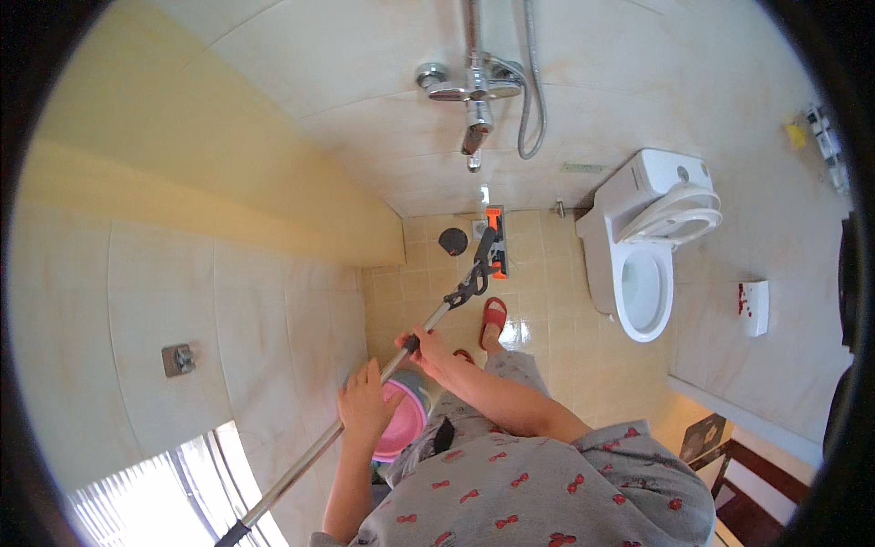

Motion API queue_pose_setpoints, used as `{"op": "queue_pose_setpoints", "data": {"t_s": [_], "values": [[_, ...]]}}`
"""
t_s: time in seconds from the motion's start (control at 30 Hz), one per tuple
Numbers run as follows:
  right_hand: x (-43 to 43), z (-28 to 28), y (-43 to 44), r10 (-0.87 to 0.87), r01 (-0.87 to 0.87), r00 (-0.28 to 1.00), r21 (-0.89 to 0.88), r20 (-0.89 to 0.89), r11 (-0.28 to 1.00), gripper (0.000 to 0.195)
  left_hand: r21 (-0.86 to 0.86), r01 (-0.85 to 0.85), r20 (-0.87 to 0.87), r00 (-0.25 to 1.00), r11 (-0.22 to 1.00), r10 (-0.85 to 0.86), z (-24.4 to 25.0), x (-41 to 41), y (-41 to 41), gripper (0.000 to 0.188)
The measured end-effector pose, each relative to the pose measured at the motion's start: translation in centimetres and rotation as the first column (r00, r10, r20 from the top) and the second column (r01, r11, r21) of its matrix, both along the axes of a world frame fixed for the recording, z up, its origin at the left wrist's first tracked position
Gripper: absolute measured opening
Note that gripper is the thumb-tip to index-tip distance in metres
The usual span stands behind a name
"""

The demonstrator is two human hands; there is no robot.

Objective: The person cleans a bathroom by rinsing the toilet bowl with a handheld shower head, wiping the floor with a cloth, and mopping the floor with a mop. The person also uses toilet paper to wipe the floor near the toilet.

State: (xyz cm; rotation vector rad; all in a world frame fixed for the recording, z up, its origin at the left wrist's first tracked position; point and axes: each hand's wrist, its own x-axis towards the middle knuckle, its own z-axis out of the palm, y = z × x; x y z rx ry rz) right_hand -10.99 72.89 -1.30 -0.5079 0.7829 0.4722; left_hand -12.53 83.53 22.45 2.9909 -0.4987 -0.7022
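A sponge mop with a metal handle [294,474] slants across the view from lower left toward the far wall. My right hand [431,352] grips the handle at its dark collar. Lower down, my left hand [366,407] lies around the same handle, its fingers fairly straight and loose. The orange and black mop head [498,243] is at the tiled floor [547,273] near the far wall, beyond my red slipper [493,318]. A black lever linkage [472,284] joins the head to the handle.
A pink basin [403,427] stands beside my legs, below my left hand. The round black object [452,241] sits left of the mop head. To the right is a white toilet [642,287] with its lid raised. A shower mixer tap [477,89] juts from the far wall.
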Motion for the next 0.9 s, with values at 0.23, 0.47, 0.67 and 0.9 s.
{"op": "queue_pose_setpoints", "data": {"t_s": [0.23,0.47,0.67,0.9], "values": [[-2.5,-5.0,-6.4,0.941,-0.656,0.316,-0.745,-0.125,0.122,0.024,-0.208,-0.790,-0.759,0.503,0.577,0.415,-9.7,-7.4,8.2,0.030],[18.9,7.2,-26.9,0.327,0.319,0.906,-0.941,0.269,-0.109,0.054,-0.456,-0.683,-0.588,0.712,0.571,0.384,-13.3,-14.8,9.7,0.029],[25.1,17.8,-20.9,0.268,0.293,0.903,-0.939,0.334,0.182,0.050,-0.456,-0.682,-0.493,0.728,0.572,0.476,-13.5,-19.1,9.2,0.033],[25.6,19.4,-22.4,0.331,0.001,0.933,-0.917,-0.143,-0.399,0.045,-0.405,-0.657,-0.437,0.750,0.635,0.497,-13.6,-22.0,7.9,0.037]]}}
